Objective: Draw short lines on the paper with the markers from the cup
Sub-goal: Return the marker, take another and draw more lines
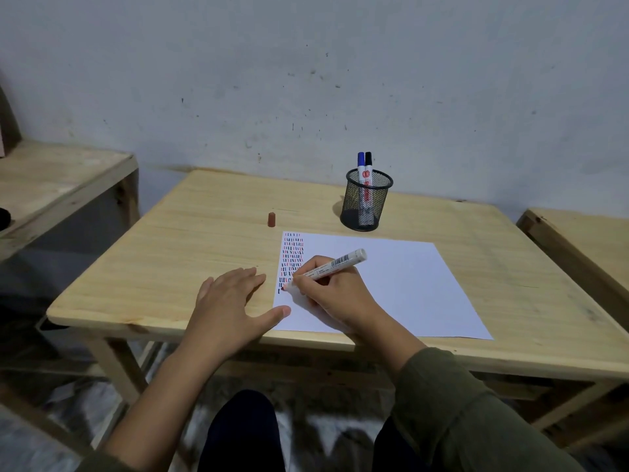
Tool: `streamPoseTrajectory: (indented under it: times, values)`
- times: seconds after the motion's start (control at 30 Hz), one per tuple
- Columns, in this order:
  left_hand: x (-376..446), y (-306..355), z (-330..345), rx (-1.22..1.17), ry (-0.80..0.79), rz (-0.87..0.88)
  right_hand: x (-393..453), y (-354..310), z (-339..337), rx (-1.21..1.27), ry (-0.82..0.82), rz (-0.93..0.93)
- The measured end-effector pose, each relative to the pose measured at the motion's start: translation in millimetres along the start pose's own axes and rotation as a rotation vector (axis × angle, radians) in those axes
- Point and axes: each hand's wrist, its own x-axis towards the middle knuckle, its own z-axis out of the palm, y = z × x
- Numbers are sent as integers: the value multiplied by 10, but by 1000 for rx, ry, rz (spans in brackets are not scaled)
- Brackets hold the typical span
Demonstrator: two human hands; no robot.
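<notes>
right hand (335, 294) pinches the marker (326, 269), tip at the paper (391, 287); left hand (231, 301) lies spread flat on the desk (170, 253). best keep strokes short, light, aligned.

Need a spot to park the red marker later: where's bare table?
Free: the left part of the table, between the red cap and the left hand, and the strip right of the paper. Crowded: the paper's left edge, where the right hand draws with the red marker, and around the mesh cup.
</notes>
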Motion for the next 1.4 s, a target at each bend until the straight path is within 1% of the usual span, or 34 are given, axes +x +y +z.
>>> streamPoseTrajectory:
  times: [0.3, 0.43, 0.5, 0.67, 0.7, 0.8, 0.9, 1.03, 1.1, 1.13, 1.17, 1.2, 1.3, 1.33, 1.4]
  values:
    - [-8, 17, -22, 13, -4, -2, 17, 26, -3, 13, -18, 33]
    - [-19, 20, -31, -25, -10, -2, 15, 29, -7, 33, -6, 35]
    - [-25, 24, -34, -30, -7, -3, 12, 14, -25, 99, 29, 45]
    - [-13, 21, -56, -66, -29, -30, 28, -35, -111, 386, 120, 12]
    - [-4, 33, -70, -101, -10, -36, 49, -47, -139, 418, 138, 2]
    - [51, 165, -140, -173, 123, -35, 135, -123, -266, 464, 195, -51]
    - [228, 355, -263, -271, 234, -36, 240, -232, -416, 586, 251, -81]
    - [690, 641, -387, -404, 301, 65, 378, -371, -623, 691, 310, -91]
    - [981, 764, -406, -428, 322, 76, 413, -426, -729, 713, 323, -93]
    - [1143, 795, -409, -402, 320, 60, 423, -450, -777, 715, 327, -92]
    - [1314, 802, -404, -337, 298, 26, 436, -470, -821, 716, 332, -92]
    - [1488, 778, -385, -230, 239, -28, 453, -483, -859, 717, 338, -91]
    - [1851, 606, -279, 174, -53, -245, 516, -498, -942, 718, 343, -90]
    - [1911, 527, -221, 247, -123, -286, 532, -499, -959, 710, 344, -87]
    - [2002, 366, -90, 309, -187, -290, 564, -490, -985, 702, 343, -84]
